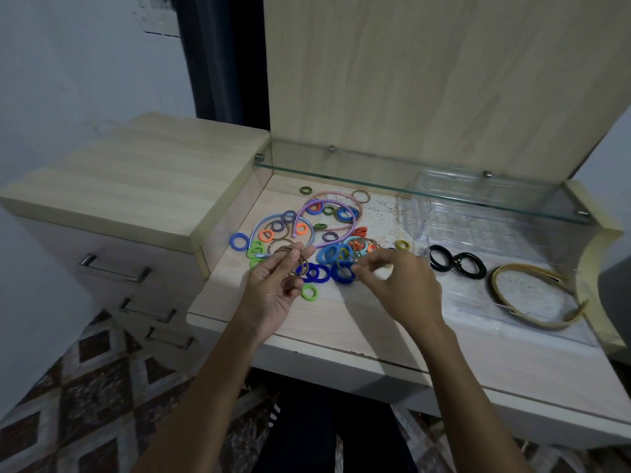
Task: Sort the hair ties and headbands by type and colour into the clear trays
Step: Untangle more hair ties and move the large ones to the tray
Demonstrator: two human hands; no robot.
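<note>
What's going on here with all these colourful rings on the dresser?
A person is sorting hair ties. The left hand holds a few thin brown hair ties, while the right hand pinches at another in the mixed pile on the dresser top. Two black hair ties and a tan headband already lie in a clear tray on the right.

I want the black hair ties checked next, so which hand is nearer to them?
Right. The right hand is just left of the black hair ties; the left hand is farther left, holding thin brown hair ties.
</note>
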